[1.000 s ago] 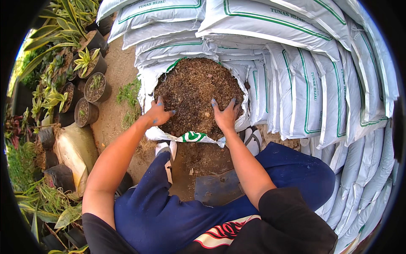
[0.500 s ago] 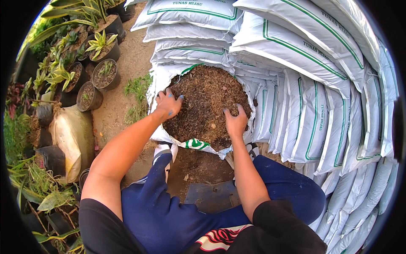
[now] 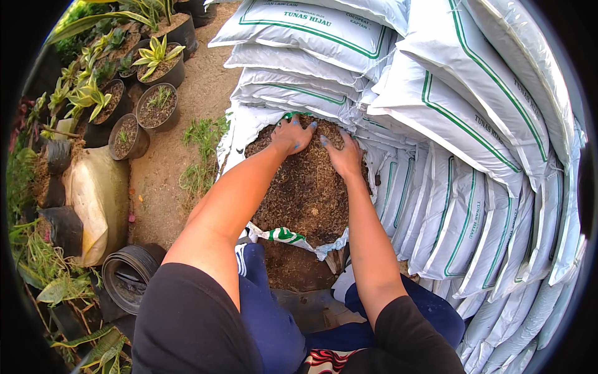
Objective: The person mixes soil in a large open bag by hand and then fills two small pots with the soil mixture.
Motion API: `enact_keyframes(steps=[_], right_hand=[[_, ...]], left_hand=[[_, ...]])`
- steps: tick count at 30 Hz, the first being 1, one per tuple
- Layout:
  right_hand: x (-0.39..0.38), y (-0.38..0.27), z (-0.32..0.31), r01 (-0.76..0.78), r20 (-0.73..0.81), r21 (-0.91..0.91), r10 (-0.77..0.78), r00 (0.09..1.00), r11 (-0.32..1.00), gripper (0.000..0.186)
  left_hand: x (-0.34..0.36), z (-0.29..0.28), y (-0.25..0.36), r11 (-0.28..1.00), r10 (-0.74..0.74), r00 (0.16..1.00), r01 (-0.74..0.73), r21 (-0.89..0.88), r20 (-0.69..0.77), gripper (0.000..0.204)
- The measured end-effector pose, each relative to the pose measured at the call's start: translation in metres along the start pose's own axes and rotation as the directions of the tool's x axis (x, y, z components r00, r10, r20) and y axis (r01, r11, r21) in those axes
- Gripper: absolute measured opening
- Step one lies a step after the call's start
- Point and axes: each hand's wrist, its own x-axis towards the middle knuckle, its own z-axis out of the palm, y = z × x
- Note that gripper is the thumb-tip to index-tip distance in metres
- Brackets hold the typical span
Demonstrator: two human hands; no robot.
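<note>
An open white sack (image 3: 280, 235) full of brown, crumbly soil mix (image 3: 296, 193) stands before me, its torn rim folded and crumpled. My left hand (image 3: 293, 135) lies on the soil at the sack's far rim, fingers apart and slightly bent. Just right of it, my right hand (image 3: 342, 151) reaches into the upper right part of the soil, thumb and fingers apart, some fingertips partly sunk or hidden. Both hands have blue stains on the fingers. I cannot see anything held in either.
Stacked white sacks with green borders (image 3: 467, 112) rise behind and along the right. Potted plants (image 3: 159, 106) line the left, beside a pale yellowish sack (image 3: 96, 206) and nested black pots (image 3: 128, 280). Green weeds (image 3: 199, 137) grow from the dirt ground (image 3: 156, 187).
Both hands have moved forward to the sack's far edge and come closer together, the left one also shifting right. The view has shifted, showing the nested pots at lower left.
</note>
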Motion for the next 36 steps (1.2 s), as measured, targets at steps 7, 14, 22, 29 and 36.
enact_keyframes(steps=[7, 14, 22, 29, 36], right_hand=[[-0.041, -0.012, 0.014, 0.186, -0.033, 0.076, -0.184, 0.982, 0.980, 0.062], [-0.100, 0.008, 0.005, 0.332, 0.118, -0.025, -0.327, 0.938, 0.943, 0.077], [-0.139, 0.041, -0.020, 0.489, 0.278, -0.193, -0.430, 0.859, 0.851, 0.116], [-0.113, 0.040, 0.000, 0.369, 0.277, -0.248, -0.299, 0.913, 0.896, 0.108], [-0.086, 0.043, -0.008, 0.400, 0.279, -0.311, -0.319, 0.906, 0.862, 0.084]], left_hand=[[0.021, 0.009, -0.014, 0.987, 0.156, 0.984, -0.158, 0.020, 0.091, 0.080], [-0.036, -0.001, -0.019, 0.883, 0.407, 0.883, -0.446, 0.149, 0.234, 0.073], [-0.109, -0.027, -0.041, 0.565, 0.474, 0.759, -0.651, 0.508, 0.445, 0.141], [-0.084, -0.008, -0.047, 0.576, 0.519, 0.771, -0.634, 0.516, 0.368, 0.145], [-0.076, -0.011, -0.032, 0.588, 0.462, 0.825, -0.560, 0.584, 0.326, 0.119]])
